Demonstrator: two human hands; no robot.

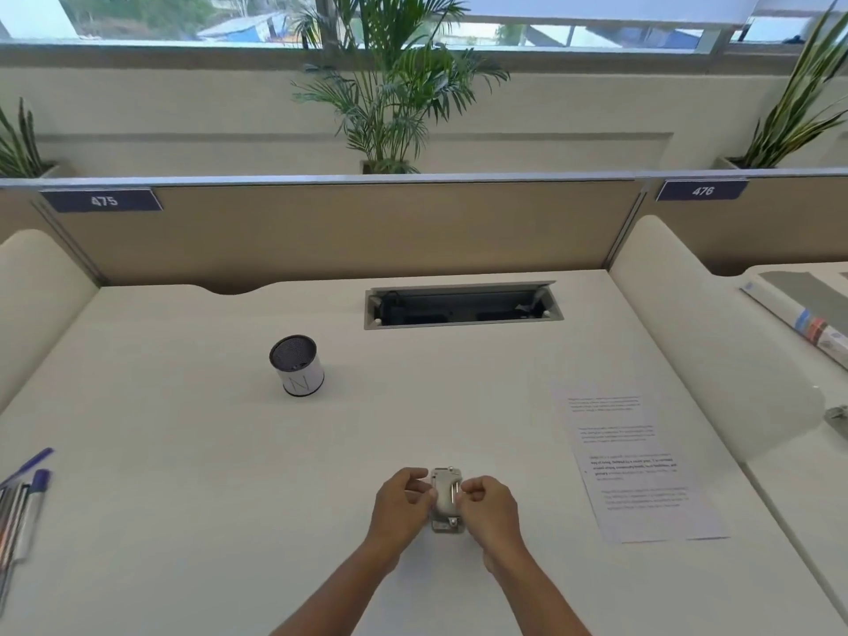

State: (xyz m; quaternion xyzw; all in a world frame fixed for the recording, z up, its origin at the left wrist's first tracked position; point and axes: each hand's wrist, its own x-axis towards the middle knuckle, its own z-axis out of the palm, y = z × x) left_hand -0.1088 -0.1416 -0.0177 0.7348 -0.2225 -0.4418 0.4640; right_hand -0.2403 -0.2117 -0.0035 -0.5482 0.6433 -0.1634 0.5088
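A small grey metal device [445, 495], possibly a hole punch or stapler, stands on the white desk [229, 475] near its front middle. My left hand [401, 502] holds its left side with curled fingers. My right hand [488, 504] grips its right side, thumb and fingers pinched against the top. The lower part of the device shows between my wrists.
A mesh pen cup [297, 365] stands to the far left of my hands. A printed sheet [638, 465] lies to the right. Pens [25, 493] lie at the left edge. An open cable tray [463, 305] sits at the back. Dividers border the desk.
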